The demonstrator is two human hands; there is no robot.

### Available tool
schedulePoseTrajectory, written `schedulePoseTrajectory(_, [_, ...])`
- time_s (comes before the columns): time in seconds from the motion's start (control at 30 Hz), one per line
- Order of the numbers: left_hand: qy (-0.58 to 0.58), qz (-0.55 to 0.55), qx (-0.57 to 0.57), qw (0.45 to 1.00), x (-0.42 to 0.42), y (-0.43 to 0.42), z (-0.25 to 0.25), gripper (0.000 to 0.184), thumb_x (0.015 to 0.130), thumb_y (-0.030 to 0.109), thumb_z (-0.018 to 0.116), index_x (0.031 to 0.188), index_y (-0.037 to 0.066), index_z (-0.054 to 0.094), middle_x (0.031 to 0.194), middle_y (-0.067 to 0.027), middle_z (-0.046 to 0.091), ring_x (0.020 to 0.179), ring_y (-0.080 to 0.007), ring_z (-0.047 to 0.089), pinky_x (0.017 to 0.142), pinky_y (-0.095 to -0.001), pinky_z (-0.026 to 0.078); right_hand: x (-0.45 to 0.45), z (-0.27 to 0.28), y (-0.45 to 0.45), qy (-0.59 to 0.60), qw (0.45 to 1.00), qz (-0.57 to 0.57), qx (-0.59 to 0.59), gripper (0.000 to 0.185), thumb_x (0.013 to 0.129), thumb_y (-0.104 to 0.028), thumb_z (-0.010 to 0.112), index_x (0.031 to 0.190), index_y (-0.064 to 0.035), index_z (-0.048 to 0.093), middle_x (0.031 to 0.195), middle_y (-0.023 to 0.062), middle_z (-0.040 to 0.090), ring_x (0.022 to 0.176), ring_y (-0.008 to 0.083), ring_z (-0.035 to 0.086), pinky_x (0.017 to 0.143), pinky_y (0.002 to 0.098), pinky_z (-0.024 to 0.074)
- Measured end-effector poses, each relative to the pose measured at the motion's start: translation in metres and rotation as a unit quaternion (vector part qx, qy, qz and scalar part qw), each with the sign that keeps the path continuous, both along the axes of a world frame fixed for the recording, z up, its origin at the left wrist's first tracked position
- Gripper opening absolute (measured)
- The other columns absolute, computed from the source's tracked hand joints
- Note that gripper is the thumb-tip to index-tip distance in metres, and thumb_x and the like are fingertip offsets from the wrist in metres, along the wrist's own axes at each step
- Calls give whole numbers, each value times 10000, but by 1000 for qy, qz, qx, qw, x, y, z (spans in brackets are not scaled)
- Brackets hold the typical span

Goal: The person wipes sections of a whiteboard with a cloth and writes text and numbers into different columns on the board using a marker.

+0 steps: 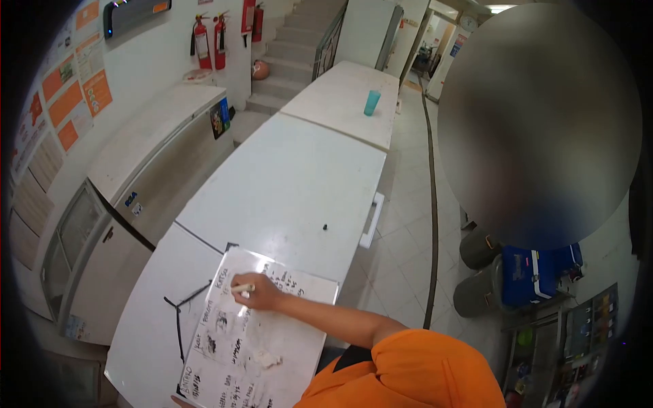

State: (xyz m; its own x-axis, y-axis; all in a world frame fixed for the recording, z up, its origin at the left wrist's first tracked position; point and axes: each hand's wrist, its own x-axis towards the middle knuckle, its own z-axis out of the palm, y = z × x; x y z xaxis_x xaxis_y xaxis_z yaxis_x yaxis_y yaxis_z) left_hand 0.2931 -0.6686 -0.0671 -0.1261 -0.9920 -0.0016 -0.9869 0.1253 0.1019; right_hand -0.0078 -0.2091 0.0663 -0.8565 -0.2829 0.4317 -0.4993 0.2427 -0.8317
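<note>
My right hand [260, 292] is closed round a white marker [243, 288], over the upper part of a whiteboard [292, 326] covered in black handwriting. The marker points toward the written lines, but I cannot make out whether its tip touches the board. A crumpled white tissue [266, 358] lies on the board, with dark smudges on the writing nearby. Of my left hand [179, 402], only a bit of finger shows at the board's lower left corner; the rest is outside the picture. A small black piece [325, 227], perhaps a cap, sits beyond the board.
The board lies on a white chest-like surface [286, 177] with a handle [372, 221] on its right side. Farther back stands a teal cup [371, 103]. Black tape [179, 326] marks the left surface. Bins [477, 292] and a blue bag [527, 275] stand right, near a blurred area.
</note>
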Motion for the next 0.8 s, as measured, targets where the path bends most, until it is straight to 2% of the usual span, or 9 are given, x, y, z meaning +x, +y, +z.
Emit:
schedulePoseTrajectory(0.07, [2,6,7,1000,0,-3,-8,1107,931,937,322,1749,202,192,1791,-275,111,1657,-466,91,1229,-757,106,-19,-19,3,-63,997,18,-39,138,883,-123,752,970,-43,681,876,125,694,799,255,683,732,392,541])
schedulePoseTrajectory(0.1, [2,16,8,1000,0,-5,-10,1119,924,949,313,1750,205,185,1791,-274,111,1660,-457,89,1238,-746,95,-32,-46,9,-94,994,16,-61,125,882,-120,746,970,-55,685,861,100,685,796,220,668,730,386,538])
schedulePoseTrajectory(0.17, [-159,38,-15,986,-6,-28,-32,971,982,879,354,1735,276,239,1790,-133,222,1649,-363,179,1099,-820,284,-46,-77,4,-172,983,-34,-58,89,878,-118,735,948,-85,690,830,40,653,811,123,619,717,360,524])
schedulePoseTrajectory(0.23, [-106,6,-14,994,2,-20,-27,980,975,893,342,1744,309,178,1810,-144,152,1663,-352,134,1165,-827,211,-64,-107,-1,-197,975,-18,-98,110,866,-139,755,917,-73,683,767,15,633,741,114,590,659,333,508])
schedulePoseTrajectory(0.27, [-100,17,-33,994,7,-25,-35,976,977,893,335,1743,308,182,1811,-139,147,1662,-352,138,1165,-822,213,-67,-111,1,-177,983,-2,-41,108,861,-141,760,896,-69,687,734,2,622,715,106,589,640,319,506])
schedulePoseTrajectory(0.4, [-81,4,-14,997,-10,10,16,918,1040,796,356,1730,209,216,1787,-221,149,1657,-386,123,1206,-769,200,-57,-76,-2,-188,981,25,25,143,851,-163,802,873,-32,750,707,11,697,646,85,603,602,290,493])
schedulePoseTrajectory(0.47, [-76,8,-12,997,-11,13,18,912,1044,784,365,1729,200,217,1784,-235,141,1656,-396,114,1207,-766,197,-55,-84,-10,-164,986,13,13,136,881,-144,825,894,-37,743,702,-47,647,632,33,540,575,240,435])
schedulePoseTrajectory(0.6, [-79,5,-15,997,-12,13,20,900,1044,774,385,1728,213,221,1787,-218,147,1655,-386,131,1209,-758,205,-58,-64,-19,-161,987,-1,16,145,855,-172,812,887,-40,765,686,-6,679,592,51,519,549,270,419])
schedulePoseTrajectory(0.8, [-60,3,1,998,-18,19,30,900,1055,738,416,1726,177,209,1781,-246,115,1653,-409,97,1213,-757,181,-67,-81,-23,-170,985,11,42,143,860,-182,799,894,-46,773,707,-18,696,626,60,575,588,256,469])
